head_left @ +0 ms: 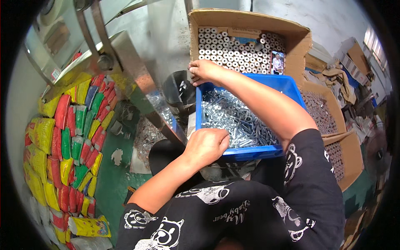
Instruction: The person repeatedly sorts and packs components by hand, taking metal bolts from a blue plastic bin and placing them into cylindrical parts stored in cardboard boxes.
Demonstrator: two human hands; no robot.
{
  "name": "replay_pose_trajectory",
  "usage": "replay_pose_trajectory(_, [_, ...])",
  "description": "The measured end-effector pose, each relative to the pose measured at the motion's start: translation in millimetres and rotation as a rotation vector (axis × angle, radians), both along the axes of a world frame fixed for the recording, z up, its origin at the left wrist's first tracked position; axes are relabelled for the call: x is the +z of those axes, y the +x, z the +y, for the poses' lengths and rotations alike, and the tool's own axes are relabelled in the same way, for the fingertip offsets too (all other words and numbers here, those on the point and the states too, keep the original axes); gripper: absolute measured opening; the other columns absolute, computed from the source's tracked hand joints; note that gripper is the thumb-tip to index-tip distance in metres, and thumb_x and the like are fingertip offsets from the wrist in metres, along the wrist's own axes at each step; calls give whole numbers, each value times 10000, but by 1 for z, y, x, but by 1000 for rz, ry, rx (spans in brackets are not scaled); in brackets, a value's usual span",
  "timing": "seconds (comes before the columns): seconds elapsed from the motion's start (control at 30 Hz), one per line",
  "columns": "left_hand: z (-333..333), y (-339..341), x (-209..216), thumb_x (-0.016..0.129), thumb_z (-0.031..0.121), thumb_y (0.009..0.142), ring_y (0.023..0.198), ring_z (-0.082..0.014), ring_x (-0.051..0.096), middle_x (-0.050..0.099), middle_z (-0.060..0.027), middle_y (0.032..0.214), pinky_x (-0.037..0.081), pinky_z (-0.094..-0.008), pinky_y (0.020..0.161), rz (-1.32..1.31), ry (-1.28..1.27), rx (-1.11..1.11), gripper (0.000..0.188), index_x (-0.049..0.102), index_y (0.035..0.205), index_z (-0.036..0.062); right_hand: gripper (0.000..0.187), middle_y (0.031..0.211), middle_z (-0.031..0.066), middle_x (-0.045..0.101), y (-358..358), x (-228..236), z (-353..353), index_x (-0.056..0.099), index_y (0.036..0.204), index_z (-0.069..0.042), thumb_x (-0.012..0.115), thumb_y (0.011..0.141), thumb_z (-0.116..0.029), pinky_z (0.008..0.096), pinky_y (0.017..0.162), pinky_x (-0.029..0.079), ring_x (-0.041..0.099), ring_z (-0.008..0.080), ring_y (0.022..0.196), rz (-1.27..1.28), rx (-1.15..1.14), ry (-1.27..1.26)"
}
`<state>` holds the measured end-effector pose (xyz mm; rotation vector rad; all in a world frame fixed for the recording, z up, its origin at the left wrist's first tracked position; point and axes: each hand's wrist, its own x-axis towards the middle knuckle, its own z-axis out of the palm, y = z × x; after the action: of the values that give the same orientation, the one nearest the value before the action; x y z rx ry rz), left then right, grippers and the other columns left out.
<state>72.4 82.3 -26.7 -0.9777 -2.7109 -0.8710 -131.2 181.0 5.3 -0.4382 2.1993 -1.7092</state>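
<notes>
A blue plastic bin (252, 153) in front of me holds a heap of loose, shiny metal pins or bolts (233, 116). Over the bin's near left corner rests my left hand (206, 145), fingers curled closed; whatever they hold, if anything, is hidden. My right forearm crosses above the bin. At its far left corner my right hand (204, 71) has its fingers pressed together, and what lies in them is too small to make out. Just left of that hand stands a dark round container (181, 89) with a few shiny pieces in it.
A cardboard box (250, 18) behind the bin holds rows of white round pieces and a phone (277, 62). More open boxes (350, 160) stand at right. Metal machine arms (137, 75) slant down at left. Stacked colourful bags (62, 146) line the left side.
</notes>
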Motion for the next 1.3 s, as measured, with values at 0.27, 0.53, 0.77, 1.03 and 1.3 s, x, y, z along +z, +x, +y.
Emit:
replay_pose_trajectory(0.27, [5, 1, 4, 602, 159, 838, 660, -355, 603, 604, -164, 692, 466, -428, 595, 15, 9, 59, 134, 653, 807, 39, 262, 914, 130, 660, 120, 1, 243, 572, 1133, 40, 471, 963, -131, 276, 636, 560, 671, 174, 718, 178, -283, 56])
replay_pose_trajectory(0.53, [13, -2, 2, 593, 90, 877, 666, -278, 618, 630, -189, 763, 467, -332, 636, -97, 24, 56, 149, 646, 905, -46, 240, 586, 84, 608, 316, -78, 491, 626, 851, 10, 511, 918, -190, 314, 502, 491, 590, 148, 522, -101, -1049, 607])
replay_pose_trajectory(0.77, [20, 1, 24, 607, 119, 858, 625, -339, 589, 589, -213, 720, 448, -370, 585, -195, -231, 37, 143, 654, 865, -15, 312, 955, 241, 649, 359, -276, 556, 674, 944, -6, 572, 772, -245, 469, 811, 488, 628, 397, 898, -355, -649, 1302])
replay_pose_trajectory(1.03, [152, -47, 94, 609, 123, 840, 748, -361, 619, 630, -208, 807, 491, -398, 662, 67, -399, -400, 181, 654, 990, 31, 330, 1028, 205, 644, 345, -228, 480, 639, 1112, -112, 608, 807, -234, 442, 875, 481, 614, 369, 976, -252, -583, 1196])
replay_pose_trajectory(1.3, [273, -234, 50, 522, -49, 756, 990, -337, 565, 584, -157, 984, 476, -417, 861, 519, -412, -215, 509, 592, 1219, 149, 355, 1014, 196, 648, 341, -223, 495, 636, 1132, -117, 615, 826, -296, 432, 872, 482, 620, 356, 965, -312, -472, 1241])
